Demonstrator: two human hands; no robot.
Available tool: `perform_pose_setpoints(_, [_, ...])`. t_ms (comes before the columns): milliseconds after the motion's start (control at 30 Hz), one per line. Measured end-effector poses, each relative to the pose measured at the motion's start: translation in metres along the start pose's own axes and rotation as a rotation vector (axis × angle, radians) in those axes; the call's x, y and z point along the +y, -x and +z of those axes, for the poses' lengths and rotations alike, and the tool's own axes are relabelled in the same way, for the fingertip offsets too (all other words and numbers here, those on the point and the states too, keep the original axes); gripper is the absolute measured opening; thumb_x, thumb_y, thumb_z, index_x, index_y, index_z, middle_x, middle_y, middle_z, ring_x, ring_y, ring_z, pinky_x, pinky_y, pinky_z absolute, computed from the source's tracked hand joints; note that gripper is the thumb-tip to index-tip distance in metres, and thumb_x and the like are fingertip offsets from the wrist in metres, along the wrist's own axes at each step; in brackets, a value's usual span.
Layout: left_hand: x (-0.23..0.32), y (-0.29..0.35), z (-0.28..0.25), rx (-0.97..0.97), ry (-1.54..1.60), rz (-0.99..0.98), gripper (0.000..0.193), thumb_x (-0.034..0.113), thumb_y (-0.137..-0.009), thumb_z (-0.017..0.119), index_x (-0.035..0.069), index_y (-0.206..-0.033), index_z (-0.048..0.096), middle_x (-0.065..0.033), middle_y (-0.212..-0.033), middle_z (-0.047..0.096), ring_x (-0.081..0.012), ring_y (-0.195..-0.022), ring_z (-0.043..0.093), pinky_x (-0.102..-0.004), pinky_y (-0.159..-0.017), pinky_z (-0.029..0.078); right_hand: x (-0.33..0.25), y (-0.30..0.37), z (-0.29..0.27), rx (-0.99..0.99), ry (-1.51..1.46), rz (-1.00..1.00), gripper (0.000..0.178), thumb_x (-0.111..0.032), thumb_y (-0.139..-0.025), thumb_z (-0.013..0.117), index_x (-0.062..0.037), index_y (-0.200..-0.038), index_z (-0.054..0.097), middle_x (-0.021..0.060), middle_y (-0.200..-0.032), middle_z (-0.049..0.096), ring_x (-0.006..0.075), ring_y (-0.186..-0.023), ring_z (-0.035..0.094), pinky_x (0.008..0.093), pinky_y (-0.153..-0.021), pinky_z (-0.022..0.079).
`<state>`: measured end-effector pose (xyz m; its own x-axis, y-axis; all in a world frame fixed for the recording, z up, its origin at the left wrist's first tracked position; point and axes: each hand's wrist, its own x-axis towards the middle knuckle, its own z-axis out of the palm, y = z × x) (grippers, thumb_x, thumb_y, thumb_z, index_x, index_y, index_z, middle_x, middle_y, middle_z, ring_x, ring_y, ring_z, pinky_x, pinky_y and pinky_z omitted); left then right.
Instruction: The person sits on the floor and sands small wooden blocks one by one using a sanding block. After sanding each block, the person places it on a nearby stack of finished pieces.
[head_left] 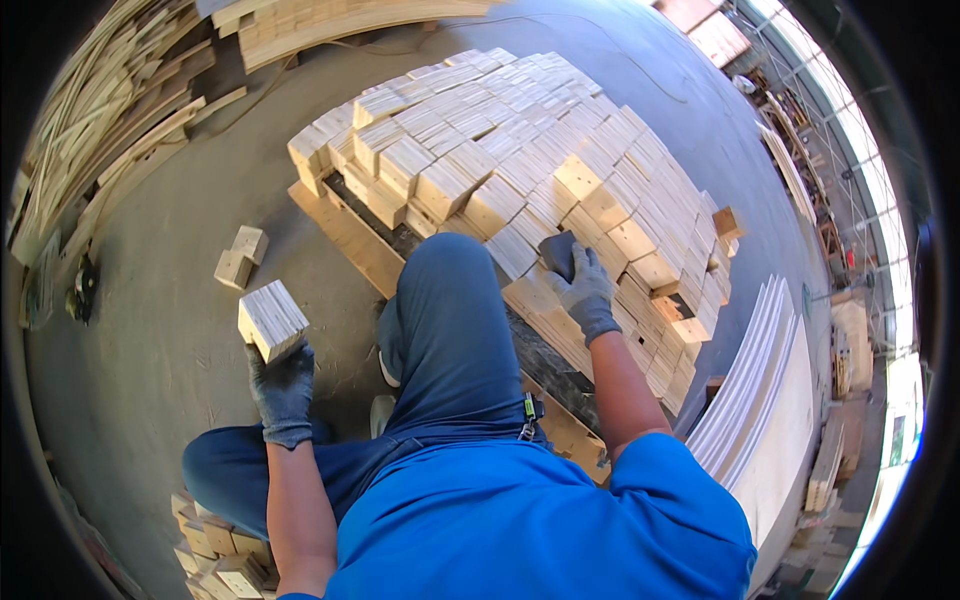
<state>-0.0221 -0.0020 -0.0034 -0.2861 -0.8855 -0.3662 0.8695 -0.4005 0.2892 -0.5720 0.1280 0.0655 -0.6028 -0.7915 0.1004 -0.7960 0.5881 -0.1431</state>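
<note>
My left hand, in a grey work glove, is closed around the lower end of a pale wooden block with a layered, striped face. It holds the block up off the floor, left of my knees. My right hand, gloved too, grips a dark grey flat-sided block whose exact kind I cannot make out. That hand is over the near side of a large stack of wooden blocks in front of me. My right fingertips lie along the dark block, and the palm is hidden.
Two loose wooden blocks lie on the grey floor at left. More blocks are piled by my left knee. Long timber strips fill the far left. Pale boards stand at right. The stack rests on a pallet.
</note>
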Motion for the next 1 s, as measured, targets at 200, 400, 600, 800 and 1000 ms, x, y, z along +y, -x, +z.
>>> perform_pose_setpoints(200, [-0.012, -0.005, 0.024, -0.08, -0.028, -0.022, 0.063, 0.047, -0.103, 0.068, 0.008, -0.151, 0.055, -0.0192, -0.139, 0.066, -0.0373, -0.119, 0.068, -0.0533, -0.097, 0.059, -0.075, -0.018, -0.043, 0.021, -0.518, -0.107, 0.099, -0.054, -0.088, 0.08, 0.0032, -0.158, 0.043, 0.0298, -0.156, 0.051, 0.0447, -0.142, 0.052, 0.049, -0.118, 0.043])
perform_pose_setpoints(400, [-0.039, 0.003, 0.088, -0.151, -0.29, 0.1, 0.061, 0.038, -0.102, 0.072, 0.001, -0.147, 0.055, -0.0122, -0.141, 0.065, -0.0286, -0.13, 0.062, -0.0449, -0.116, 0.047, -0.213, 0.024, -0.041, -0.36, -0.933, -0.513, 0.108, -0.047, -0.085, 0.089, 0.0089, -0.16, 0.034, 0.0334, -0.152, 0.052, 0.0409, -0.143, 0.053, 0.0425, -0.119, 0.044])
perform_pose_setpoints(600, [-0.044, -0.002, 0.093, -0.202, -0.499, 0.192, 0.047, 0.028, -0.104, 0.071, 0.003, -0.143, 0.059, -0.009, -0.136, 0.067, -0.0243, -0.124, 0.064, -0.0424, -0.112, 0.05, -0.289, 0.055, -0.031, -0.606, -1.194, -0.476, 0.122, -0.047, -0.082, 0.091, 0.0097, -0.164, 0.021, 0.0301, -0.162, 0.043, 0.0351, -0.151, 0.044, 0.0397, -0.125, 0.034])
perform_pose_setpoints(800, [-0.056, -0.016, 0.118, -0.21, -0.593, 0.251, 0.052, 0.023, -0.103, 0.073, 0.003, -0.147, 0.057, -0.0107, -0.139, 0.066, -0.0242, -0.126, 0.065, -0.0409, -0.112, 0.051, -0.292, 0.038, -0.019, -0.675, -1.495, -0.338, 0.125, -0.036, -0.079, 0.095, 0.009, -0.165, 0.018, 0.0261, -0.161, 0.045, 0.0321, -0.151, 0.043, 0.0374, -0.125, 0.033])
perform_pose_setpoints(1000, [-0.07, -0.031, 0.163, -0.29, -0.722, 0.233, 0.071, 0.029, -0.099, 0.079, 0.005, -0.158, 0.047, -0.0103, -0.153, 0.057, -0.0254, -0.138, 0.057, -0.0438, -0.114, 0.048, -0.282, -0.005, -0.044, -0.537, -1.371, -0.383, 0.111, -0.027, -0.08, 0.094, 0.0079, -0.161, 0.028, 0.0239, -0.151, 0.055, 0.0302, -0.144, 0.052, 0.0357, -0.12, 0.04])
